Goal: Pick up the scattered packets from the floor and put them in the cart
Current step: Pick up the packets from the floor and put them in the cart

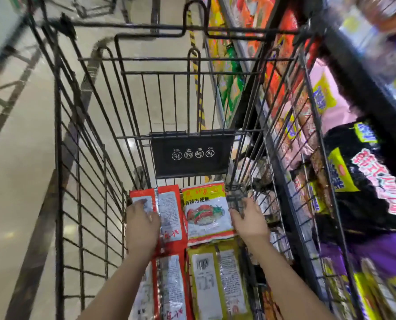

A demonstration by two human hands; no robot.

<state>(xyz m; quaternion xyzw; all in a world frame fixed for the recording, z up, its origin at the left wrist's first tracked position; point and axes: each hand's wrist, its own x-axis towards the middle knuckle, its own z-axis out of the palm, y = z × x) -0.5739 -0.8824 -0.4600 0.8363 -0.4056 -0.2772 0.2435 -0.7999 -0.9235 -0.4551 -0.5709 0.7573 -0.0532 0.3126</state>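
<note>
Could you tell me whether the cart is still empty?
No, several noodle packets already lie in the cart, under both hands.

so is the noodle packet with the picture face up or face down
Face up: the noodle packet in the cart shows its printed dish picture; neighbours show barcodes.

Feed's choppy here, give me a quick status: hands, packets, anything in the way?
Left hand flat on red packet in cart. Right hand at edge of yellow-topped packet, grip unclear. More packets below. No obstruction seen.
</note>
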